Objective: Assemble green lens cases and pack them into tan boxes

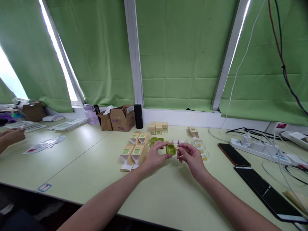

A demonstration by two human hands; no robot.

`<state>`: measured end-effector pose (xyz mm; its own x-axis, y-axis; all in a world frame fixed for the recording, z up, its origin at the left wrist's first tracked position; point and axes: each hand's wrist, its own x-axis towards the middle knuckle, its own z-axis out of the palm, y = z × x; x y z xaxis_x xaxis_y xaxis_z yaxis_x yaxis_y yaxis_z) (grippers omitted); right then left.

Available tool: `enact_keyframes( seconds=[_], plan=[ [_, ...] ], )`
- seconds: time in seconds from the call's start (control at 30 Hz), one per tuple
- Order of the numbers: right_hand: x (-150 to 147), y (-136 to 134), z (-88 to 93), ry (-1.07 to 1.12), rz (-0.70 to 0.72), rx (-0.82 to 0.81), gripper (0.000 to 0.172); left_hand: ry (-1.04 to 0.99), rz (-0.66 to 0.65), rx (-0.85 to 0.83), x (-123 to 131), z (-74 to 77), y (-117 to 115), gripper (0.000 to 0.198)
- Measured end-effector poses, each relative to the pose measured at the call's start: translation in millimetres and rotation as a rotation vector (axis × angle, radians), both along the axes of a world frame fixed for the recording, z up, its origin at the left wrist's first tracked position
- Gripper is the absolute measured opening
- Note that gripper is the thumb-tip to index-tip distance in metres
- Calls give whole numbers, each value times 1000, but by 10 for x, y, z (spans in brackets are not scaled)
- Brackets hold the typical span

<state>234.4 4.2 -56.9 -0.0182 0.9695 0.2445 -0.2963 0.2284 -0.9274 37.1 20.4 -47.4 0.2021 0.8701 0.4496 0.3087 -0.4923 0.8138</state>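
Observation:
My left hand (156, 155) is closed by its fingertips on a small olive-green square case (170, 149), its hollow side towards me. My right hand (191, 157) pinches a small pale piece (177, 148) at the case's right edge; its kind is too small to make out. Behind my left hand sit more green cases (156, 140), partly covered by it. To the left stand several open cream cartons (138, 153) with green labels. Clear plastic packs (204, 153) with yellow centres lie beyond my right hand, beside small pale pink pieces (178, 141).
At the back are small closed cartons (158, 129), a black cylinder (138, 116) and a brown cardboard box (122, 119). Phones (264, 189) and a power strip (260, 149) with cables lie on the right. Another person's hand (13, 136) is at far left, near flat printed packets (45, 144).

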Motion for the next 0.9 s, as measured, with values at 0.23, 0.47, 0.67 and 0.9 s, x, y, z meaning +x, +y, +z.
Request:
enact_keyframes(
  seconds=[0.23,0.47,0.67,0.9],
  plan=[
    [-32,-5,-20,-24,-39,100,41,-22,-2,11,14,-12,-2,45],
    [-27,-78,-42,-398,-255,381,14,-14,-13,50,28,29,-61,48],
    [-4,-104,-40,-635,-390,670,13,6,-53,125,30,-26,-58,50],
    [28,-34,-112,-827,-489,897,19,-8,-84,191,36,-53,-48,52]
  ],
)
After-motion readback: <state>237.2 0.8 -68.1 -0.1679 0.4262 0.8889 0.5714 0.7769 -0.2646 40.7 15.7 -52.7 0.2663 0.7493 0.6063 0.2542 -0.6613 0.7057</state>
